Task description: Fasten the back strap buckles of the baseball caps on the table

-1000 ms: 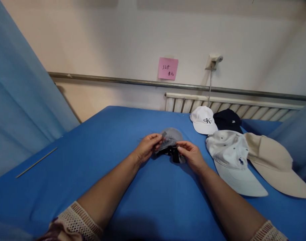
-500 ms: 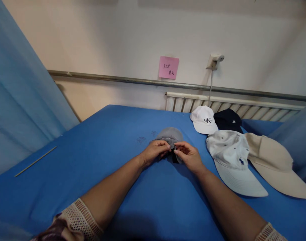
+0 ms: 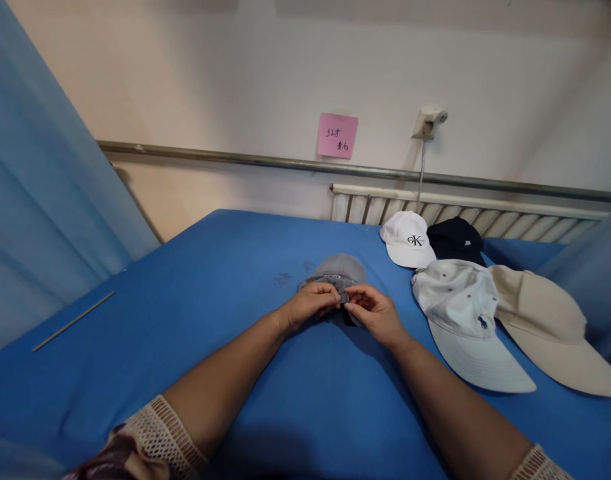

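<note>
A grey cap (image 3: 341, 265) lies on the blue-covered table, its brim pointing away from me and a small dark label near its back. My left hand (image 3: 313, 305) pinches the cap's back strap from the left, fingers closed. From the right, my right hand (image 3: 374, 312) pinches the same strap between thumb and fingers, close to the left fingertips. Something black shows beneath the strap, partly covered by my fingers. The strap's fastening is too small and too covered to make out.
To the right are a white cap (image 3: 408, 240), a black cap (image 3: 455, 240), a pale grey cap (image 3: 460, 300) and a beige cap (image 3: 545, 313). A thin stick (image 3: 73, 321) lies at left on the blue cover (image 3: 195, 267). Behind stand a radiator (image 3: 373, 208) and metal rail (image 3: 245, 159).
My right fingertips have moved slightly left, closing the small gap to my left fingers at the strap. Less of the black part shows now. The other caps have not moved.
</note>
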A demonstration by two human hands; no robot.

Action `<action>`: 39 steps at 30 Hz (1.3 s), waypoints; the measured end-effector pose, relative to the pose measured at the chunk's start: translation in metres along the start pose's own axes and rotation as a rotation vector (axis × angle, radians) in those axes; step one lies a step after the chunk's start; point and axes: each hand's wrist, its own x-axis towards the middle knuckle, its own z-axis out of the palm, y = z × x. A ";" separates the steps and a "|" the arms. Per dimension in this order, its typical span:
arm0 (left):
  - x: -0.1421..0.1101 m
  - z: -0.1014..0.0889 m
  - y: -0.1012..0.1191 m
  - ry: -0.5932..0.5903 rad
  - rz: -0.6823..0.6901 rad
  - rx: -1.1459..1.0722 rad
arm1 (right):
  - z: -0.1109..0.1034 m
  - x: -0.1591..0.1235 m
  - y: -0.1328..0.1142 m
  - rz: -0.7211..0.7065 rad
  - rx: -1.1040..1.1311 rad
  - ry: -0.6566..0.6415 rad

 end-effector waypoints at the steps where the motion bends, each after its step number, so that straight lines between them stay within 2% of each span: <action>1: 0.000 0.000 -0.001 -0.003 0.000 0.005 | 0.000 0.000 0.000 0.006 0.005 -0.001; 10: 0.000 -0.001 0.000 -0.007 -0.009 0.028 | 0.001 -0.001 0.003 0.035 -0.006 -0.010; 18: -0.001 -0.001 -0.001 -0.029 0.025 0.055 | -0.001 -0.001 0.002 -0.046 -0.088 -0.048; 25: -0.003 0.006 0.001 0.008 0.080 0.119 | 0.001 0.000 0.003 0.037 0.021 -0.023; 30: -0.004 0.009 0.002 0.073 0.164 0.200 | 0.000 0.002 -0.002 0.093 0.114 0.024; 39: -0.012 0.016 0.005 0.100 0.364 0.515 | -0.003 0.002 -0.002 0.096 0.054 0.113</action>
